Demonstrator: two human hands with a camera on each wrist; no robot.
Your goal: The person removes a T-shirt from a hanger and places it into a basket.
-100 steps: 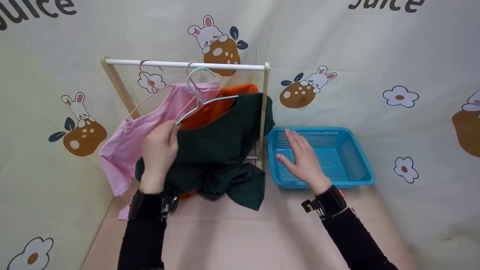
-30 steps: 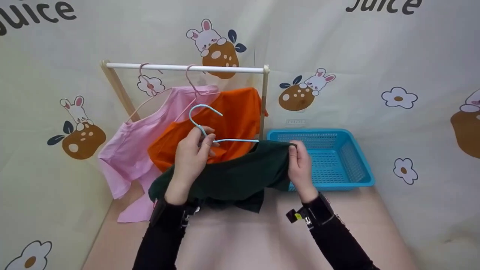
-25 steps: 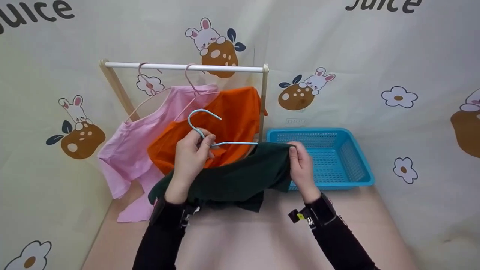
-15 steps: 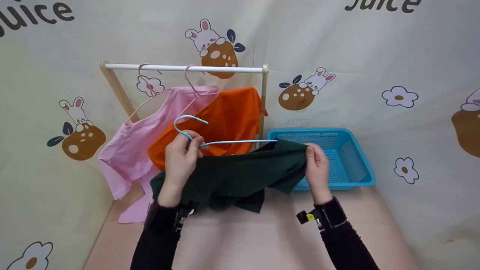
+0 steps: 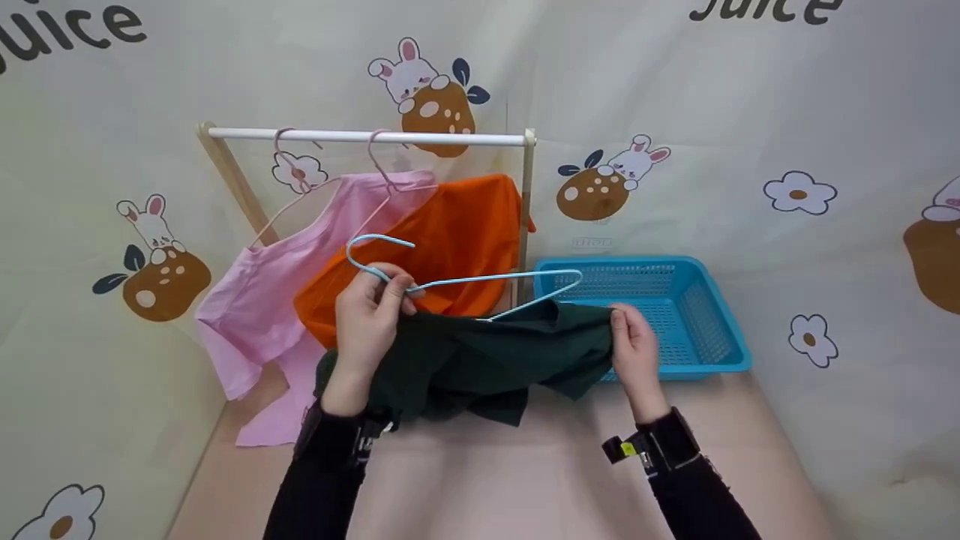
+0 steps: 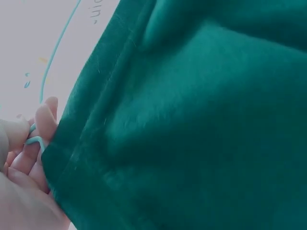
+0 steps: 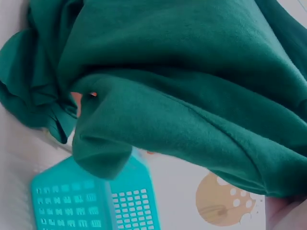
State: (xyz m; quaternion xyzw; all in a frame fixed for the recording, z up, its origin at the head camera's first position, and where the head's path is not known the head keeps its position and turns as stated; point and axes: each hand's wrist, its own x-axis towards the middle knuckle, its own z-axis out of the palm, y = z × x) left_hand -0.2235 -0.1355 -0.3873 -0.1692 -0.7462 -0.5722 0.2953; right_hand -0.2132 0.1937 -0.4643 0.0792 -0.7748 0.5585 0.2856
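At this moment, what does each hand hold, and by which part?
The left hand pinches the light blue hanger at the base of its hook; the right hand grips the dark green garment by an upper corner.

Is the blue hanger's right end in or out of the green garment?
Out: the head view shows that end of the hanger bare above the garment.

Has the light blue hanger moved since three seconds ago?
Yes. In the head view, the light blue hanger is lower: its hook, earlier near the white rail, now sits well below it.
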